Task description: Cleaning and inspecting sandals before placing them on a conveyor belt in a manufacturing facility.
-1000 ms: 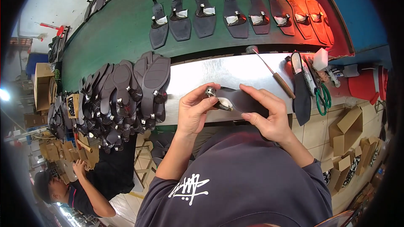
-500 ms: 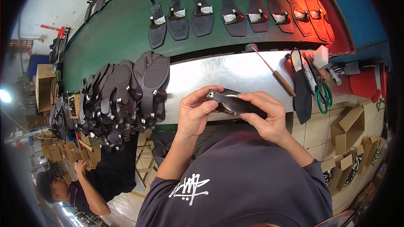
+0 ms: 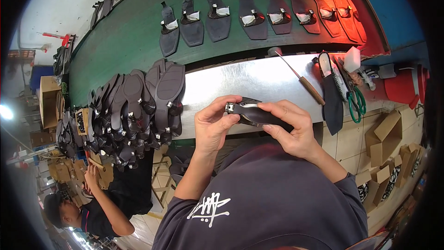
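Left-hand grip (image 3: 212, 126) and right-hand grip (image 3: 295, 130) pinching dark sandal (image 3: 254, 115), facing each other, thumbs (image 3: 229, 120) nearer torso.

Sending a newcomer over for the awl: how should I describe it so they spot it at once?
Find the shiny metal worktop in front of the green table. On its right part, just left of a long dark sole, lies the awl. Unlike that sole, it has a brown wooden handle and a thin metal spike.
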A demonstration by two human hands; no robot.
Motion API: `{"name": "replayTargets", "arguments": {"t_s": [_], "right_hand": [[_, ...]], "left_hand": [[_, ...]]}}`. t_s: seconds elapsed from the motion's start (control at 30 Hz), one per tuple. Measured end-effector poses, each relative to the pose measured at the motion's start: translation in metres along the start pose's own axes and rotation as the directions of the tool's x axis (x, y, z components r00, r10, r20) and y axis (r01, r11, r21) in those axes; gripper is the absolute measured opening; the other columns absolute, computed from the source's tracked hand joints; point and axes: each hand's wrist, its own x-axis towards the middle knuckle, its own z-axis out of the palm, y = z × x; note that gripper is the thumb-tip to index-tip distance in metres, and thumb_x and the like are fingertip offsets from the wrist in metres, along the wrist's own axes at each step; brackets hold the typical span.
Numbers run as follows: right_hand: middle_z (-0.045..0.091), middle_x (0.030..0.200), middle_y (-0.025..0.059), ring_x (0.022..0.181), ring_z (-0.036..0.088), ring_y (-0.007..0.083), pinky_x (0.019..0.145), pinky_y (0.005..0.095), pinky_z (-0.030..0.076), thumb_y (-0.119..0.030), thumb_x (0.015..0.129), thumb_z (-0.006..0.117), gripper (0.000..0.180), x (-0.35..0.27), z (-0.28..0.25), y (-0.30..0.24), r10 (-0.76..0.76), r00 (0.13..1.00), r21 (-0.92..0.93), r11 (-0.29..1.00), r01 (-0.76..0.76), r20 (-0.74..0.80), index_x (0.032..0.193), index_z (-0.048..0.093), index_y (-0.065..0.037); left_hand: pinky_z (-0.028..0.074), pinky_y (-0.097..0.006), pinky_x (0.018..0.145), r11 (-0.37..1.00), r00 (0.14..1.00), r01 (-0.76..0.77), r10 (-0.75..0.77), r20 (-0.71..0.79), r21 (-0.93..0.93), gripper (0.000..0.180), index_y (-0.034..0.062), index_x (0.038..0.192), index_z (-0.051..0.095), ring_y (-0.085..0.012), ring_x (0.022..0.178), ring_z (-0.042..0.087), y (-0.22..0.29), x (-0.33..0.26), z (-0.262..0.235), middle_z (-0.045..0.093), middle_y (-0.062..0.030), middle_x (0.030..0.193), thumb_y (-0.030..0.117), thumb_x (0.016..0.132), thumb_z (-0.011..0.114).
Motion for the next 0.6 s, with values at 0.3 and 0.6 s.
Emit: {"name": "replayTargets", "arguments": {"t_s": [0.3, 0.6], "right_hand": [[0.064, 0.089, 0.0124, 0.077, 0.062, 0.0215, 0.068, 0.03, 0.048, 0.002, 0.073, 0.068, 0.043, 0.01, -0.008, -0.007, 0.019, 0.994, -0.146, 0.989, -0.003, 0.109, 0.115, 0.064, 0.0], [0.064, 0.085, 0.0124, 0.073, 0.063, 0.0275, 0.064, 0.034, 0.05, -0.002, 0.07, 0.071, 0.042, 0.015, -0.009, -0.008, -0.081, 0.993, -0.286, 0.953, 0.102, 0.083, 0.112, 0.065, -0.002]], "left_hand": [[0.052, -0.033, 0.089, 0.969, 0.982, -0.165, 0.144, 0.123, 0.182, 0.042, -0.0019, 0.112, 0.067, -0.0291, 0.11, 0.06, 0.002, 0.002, -0.003, 0.059, -0.0254, 0.12, -0.015, 0.073, 0.067], [0.051, -0.035, 0.092, 0.973, 0.961, -0.156, 0.11, 0.254, 0.168, 0.041, -0.0013, 0.11, 0.068, -0.0341, 0.118, 0.056, -0.003, 0.014, -0.02, 0.051, -0.0331, 0.129, -0.017, 0.072, 0.065]]}}
